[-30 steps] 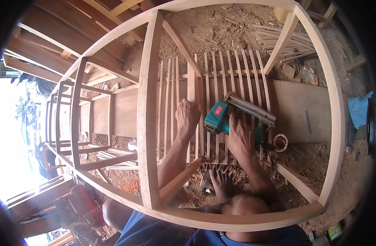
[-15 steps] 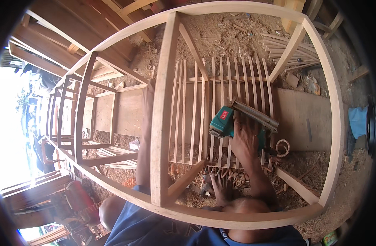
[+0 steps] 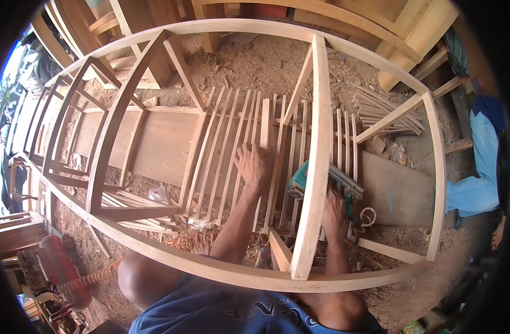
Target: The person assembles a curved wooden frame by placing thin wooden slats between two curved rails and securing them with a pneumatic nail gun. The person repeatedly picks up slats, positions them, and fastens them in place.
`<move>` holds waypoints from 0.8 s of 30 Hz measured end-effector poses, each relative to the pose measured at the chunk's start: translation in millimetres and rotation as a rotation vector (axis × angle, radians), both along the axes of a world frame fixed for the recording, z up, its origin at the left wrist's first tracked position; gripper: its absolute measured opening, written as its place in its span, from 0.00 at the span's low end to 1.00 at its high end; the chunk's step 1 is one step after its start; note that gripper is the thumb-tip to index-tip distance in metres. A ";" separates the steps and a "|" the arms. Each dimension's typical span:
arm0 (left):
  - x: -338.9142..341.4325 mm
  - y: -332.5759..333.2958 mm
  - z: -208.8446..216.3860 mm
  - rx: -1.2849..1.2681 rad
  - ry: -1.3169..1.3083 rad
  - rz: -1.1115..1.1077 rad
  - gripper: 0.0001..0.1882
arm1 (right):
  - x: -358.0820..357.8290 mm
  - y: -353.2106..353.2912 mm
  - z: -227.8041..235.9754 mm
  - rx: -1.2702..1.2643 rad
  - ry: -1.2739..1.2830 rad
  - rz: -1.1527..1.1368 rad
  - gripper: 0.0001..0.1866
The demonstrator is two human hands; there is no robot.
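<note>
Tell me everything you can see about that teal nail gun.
The teal nail gun has a rounded housing and a long, grey, metallic-looking magazine. It is held over the wooden slats, housing to the left, magazine sloping down rightward. The right hand grips its handle. An upright wooden bar hides its middle. A coiled tan hose shows near its rear. Whether it touches the slats is unclear.
</note>
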State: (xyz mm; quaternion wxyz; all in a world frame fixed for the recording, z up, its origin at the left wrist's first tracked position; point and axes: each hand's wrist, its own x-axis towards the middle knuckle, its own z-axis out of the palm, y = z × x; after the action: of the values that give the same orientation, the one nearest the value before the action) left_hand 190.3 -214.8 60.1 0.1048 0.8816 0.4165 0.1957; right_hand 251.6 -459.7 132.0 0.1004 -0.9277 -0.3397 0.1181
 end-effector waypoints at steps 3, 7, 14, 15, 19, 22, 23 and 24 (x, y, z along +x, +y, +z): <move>1.9 -2.1 -2.8 -0.138 -0.019 0.023 0.14 | -2.2 -5.5 -7.1 0.129 -0.018 -0.041 0.41; 4.9 2.7 1.9 -0.105 -0.150 0.039 0.14 | 3.1 -12.4 -17.6 0.057 -0.098 -0.045 0.34; -2.3 8.6 10.2 -0.164 -0.170 0.039 0.14 | -1.8 21.9 33.6 0.222 -0.139 0.185 0.38; -4.0 7.5 9.4 -0.161 -0.168 0.032 0.13 | -2.8 38.8 41.2 0.172 -0.058 0.167 0.35; -5.9 5.4 4.1 -0.148 -0.142 0.002 0.12 | 9.5 118.4 39.0 0.258 0.028 0.345 0.23; -5.2 6.3 -0.9 -0.131 -0.128 -0.005 0.12 | 23.9 164.3 11.1 0.153 0.115 0.303 0.21; -5.0 7.4 -2.2 -0.112 -0.109 0.008 0.13 | 25.8 177.9 0.0 0.168 0.132 0.305 0.20; -5.2 8.1 -3.4 -0.096 -0.095 0.000 0.13 | 26.4 189.7 -10.6 0.163 0.157 0.297 0.20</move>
State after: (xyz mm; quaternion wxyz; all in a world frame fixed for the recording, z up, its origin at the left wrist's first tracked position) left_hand 185.1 -206.7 56.7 0.1666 0.8654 0.4197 0.2174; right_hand 278.0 -270.0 121.4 0.1828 -0.8441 -0.4725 0.1755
